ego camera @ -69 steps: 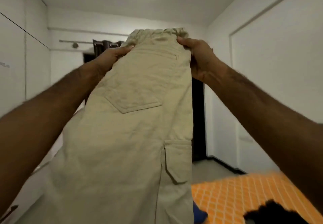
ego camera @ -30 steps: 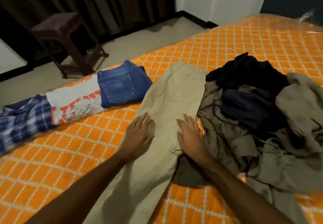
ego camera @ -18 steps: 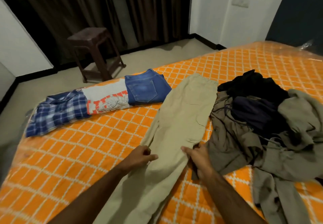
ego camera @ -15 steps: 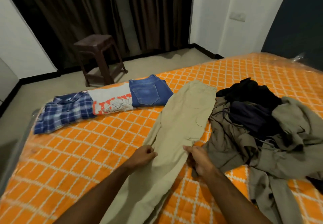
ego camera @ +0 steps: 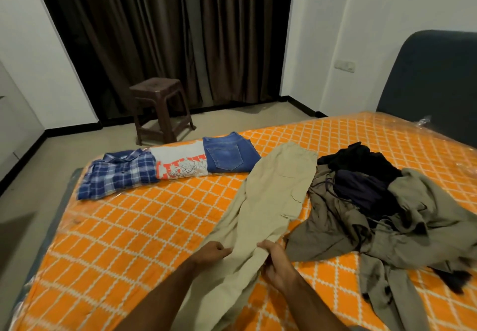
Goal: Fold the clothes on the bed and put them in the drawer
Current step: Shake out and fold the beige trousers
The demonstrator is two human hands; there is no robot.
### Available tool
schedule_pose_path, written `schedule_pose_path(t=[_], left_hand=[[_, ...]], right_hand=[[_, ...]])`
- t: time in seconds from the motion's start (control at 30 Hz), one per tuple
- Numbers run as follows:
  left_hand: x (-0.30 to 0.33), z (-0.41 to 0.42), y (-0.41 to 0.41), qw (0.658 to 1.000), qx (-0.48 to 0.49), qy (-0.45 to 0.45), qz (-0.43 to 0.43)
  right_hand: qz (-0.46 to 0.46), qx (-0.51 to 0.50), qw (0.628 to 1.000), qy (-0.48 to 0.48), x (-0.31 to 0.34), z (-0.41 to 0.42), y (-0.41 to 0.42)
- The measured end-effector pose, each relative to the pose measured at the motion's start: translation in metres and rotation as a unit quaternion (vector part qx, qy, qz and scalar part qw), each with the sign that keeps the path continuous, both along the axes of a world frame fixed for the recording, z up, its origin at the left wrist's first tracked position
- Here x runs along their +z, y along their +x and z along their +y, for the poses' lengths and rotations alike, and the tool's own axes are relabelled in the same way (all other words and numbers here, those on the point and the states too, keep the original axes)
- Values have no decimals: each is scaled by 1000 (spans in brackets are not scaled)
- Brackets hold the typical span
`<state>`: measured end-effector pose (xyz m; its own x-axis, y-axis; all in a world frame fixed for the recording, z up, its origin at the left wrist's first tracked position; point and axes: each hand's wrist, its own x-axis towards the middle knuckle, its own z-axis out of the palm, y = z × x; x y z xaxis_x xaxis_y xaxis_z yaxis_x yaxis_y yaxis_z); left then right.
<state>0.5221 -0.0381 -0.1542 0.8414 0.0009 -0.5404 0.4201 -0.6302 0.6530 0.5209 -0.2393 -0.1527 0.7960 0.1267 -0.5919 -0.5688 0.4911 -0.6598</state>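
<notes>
Three garments folded; beige trousers [ego camera: 268, 201] in progress.
Left hand [ego camera: 210, 252] and right hand [ego camera: 275, 258] both pinch them mid-leg; heap [ego camera: 382, 209] untouched.

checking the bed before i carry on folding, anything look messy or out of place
Yes: the heap of dark and olive clothes on the bed's right side lies crumpled and unfolded, unlike the three folded pieces lined up at the far edge. The beige trousers lie flat, mid-fold.

Brown stool [ego camera: 161, 109] before dark curtains [ego camera: 165, 33]; grey headboard [ego camera: 433, 82].
</notes>
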Motion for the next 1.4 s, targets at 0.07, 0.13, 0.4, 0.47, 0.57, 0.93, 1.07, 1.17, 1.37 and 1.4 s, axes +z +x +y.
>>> schedule_pose_path(t=[0.07, 0.13, 0.4, 0.47, 0.57, 0.93, 1.07, 1.17, 1.37, 1.4], left_hand=[[10, -1, -2, 998, 29, -63, 9], [9, 2, 4, 987, 45, -149, 29], [19, -22, 33, 929, 78, -357, 56], [27, -24, 41, 921, 96, -376, 31], [36, -8, 61, 924, 147, -351, -43], [-23, 62, 45, 993, 78, -77, -37], [-21, 81, 34, 998, 25, -52, 4], [-15, 87, 20, 997, -13, 63, -33], [-11, 88, -18, 989, -93, 111, -37], [-6, 89, -19, 994, -80, 75, -24]], right_hand=[[13, -39, 997, 70, 3, -1, 1], [10, -59, 991, 121, 5, -5, -1], [-17, -41, 978, 206, -9, 2, 3], [-9, -37, 979, 199, -14, 6, 5], [0, -41, 981, 189, -23, 8, 10], [7, -44, 999, -2, -43, 52, -9], [-28, -3, 997, -67, -38, 41, -15], [-69, 27, 985, -155, -39, 38, -29], [-60, 147, 956, -247, -42, 39, -71], [-81, 191, 941, -267, -40, 40, -73]])
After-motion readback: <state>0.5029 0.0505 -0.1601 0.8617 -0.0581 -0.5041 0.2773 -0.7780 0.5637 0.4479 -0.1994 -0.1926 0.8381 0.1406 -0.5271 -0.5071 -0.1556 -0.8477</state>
